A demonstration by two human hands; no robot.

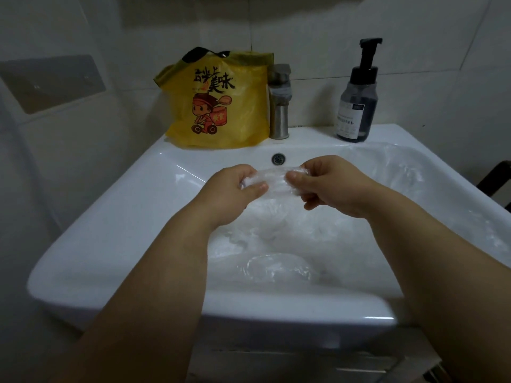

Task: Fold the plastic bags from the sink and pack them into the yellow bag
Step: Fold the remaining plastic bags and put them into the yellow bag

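A small clear plastic bag [275,181], folded into a narrow strip, is stretched between both hands above the white sink [132,217]. My left hand [235,189] pinches its left end with thumb and fingers. My right hand [329,183] pinches its right end. Several more crumpled clear bags [279,265] lie loose in the sink basin, below and to the right of my hands. The yellow bag [218,103], printed with a cartoon figure, stands upright on the sink's back ledge at the left of the tap.
A steel tap [279,106] rises at the back middle of the sink, close beside the yellow bag. A dark pump soap bottle [358,98] stands at the back right. White tiled walls enclose the sink; a dark object [497,178] sits past its right edge.
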